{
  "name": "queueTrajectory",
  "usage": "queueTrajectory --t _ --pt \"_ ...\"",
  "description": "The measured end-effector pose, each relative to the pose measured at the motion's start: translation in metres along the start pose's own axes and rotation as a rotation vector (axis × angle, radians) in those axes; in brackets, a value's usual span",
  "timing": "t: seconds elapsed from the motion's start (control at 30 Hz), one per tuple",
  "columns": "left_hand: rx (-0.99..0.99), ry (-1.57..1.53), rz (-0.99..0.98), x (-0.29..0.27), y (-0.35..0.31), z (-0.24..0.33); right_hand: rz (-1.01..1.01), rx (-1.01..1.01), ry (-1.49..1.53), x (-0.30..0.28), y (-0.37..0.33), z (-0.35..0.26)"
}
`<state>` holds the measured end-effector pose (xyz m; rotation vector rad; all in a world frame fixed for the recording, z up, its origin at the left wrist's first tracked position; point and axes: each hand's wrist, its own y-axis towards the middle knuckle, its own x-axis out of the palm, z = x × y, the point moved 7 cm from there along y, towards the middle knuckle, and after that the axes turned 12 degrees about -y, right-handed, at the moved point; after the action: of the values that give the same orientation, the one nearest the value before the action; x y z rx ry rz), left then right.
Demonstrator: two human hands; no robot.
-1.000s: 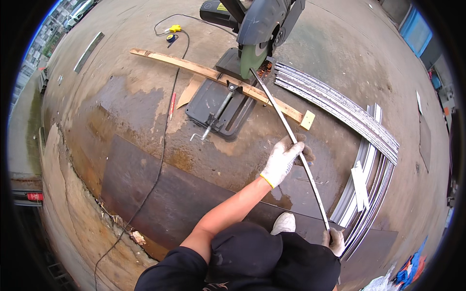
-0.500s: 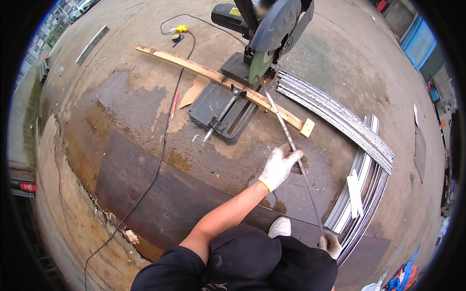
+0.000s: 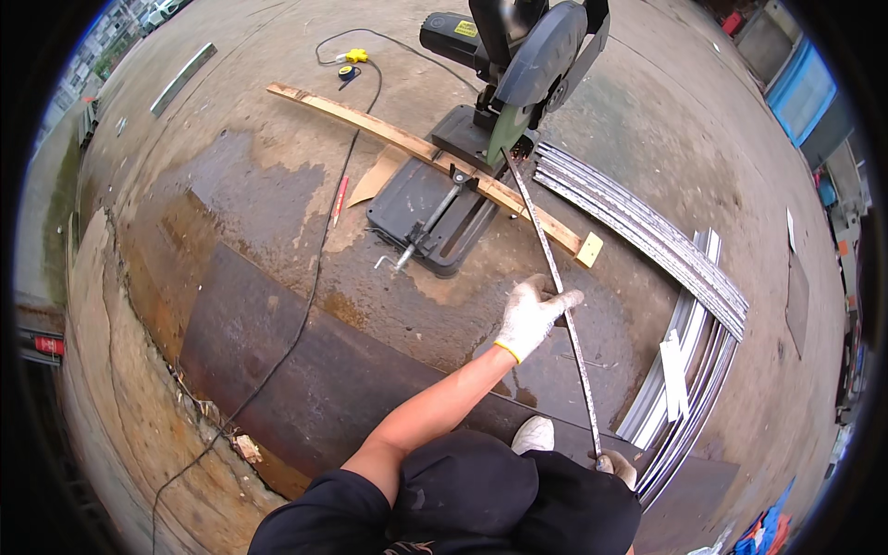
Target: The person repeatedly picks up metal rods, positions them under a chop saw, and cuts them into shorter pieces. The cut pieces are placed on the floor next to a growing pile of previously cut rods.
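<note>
A long, narrow metal strip slants from near my legs up to the cut-off saw. Its far end meets the lower edge of the saw's green cutting disc. Partway along, my left hand, in a white glove with a yellow cuff edge, is closed around the strip. My gloved right hand grips the near end beside my knee; part of it is hidden by my leg. Across the saw's black base lies a wooden batten, held near the screw clamp. The strip crosses over its right part.
Bundled metal profiles lie on the right, with more light profiles beneath. A dark metal sheet covers the near ground, crossed by a black cable. A tape measure and red pencil-like stick lie left of the saw.
Orange sparks at the disc's foot have largely faded. My right hand has moved slightly left with the strip's near end, and the strip's face has turned. Both hands keep their grip.
</note>
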<state>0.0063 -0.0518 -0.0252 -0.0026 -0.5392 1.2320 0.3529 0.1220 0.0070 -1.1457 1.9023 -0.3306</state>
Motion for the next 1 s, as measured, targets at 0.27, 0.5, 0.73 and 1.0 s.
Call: queueTrajectory --t 0.27,0.5,0.73,1.0 --pt "-0.107 -0.408 -0.112 0.011 -0.006 -0.008 0.130 -0.056 -0.021 0.002 -0.003 -0.006" --pt "-0.210 -0.492 -0.126 0.012 -0.010 -0.012 0.093 -0.018 -0.094 0.004 0.011 0.030" --pt "-0.253 -0.704 -0.124 0.014 -0.007 -0.018 0.195 -0.106 -0.250 0.006 0.001 -0.020" --pt "-0.231 -0.590 -0.137 0.011 0.003 -0.027 0.171 -0.199 -0.147 0.012 0.004 -0.021"
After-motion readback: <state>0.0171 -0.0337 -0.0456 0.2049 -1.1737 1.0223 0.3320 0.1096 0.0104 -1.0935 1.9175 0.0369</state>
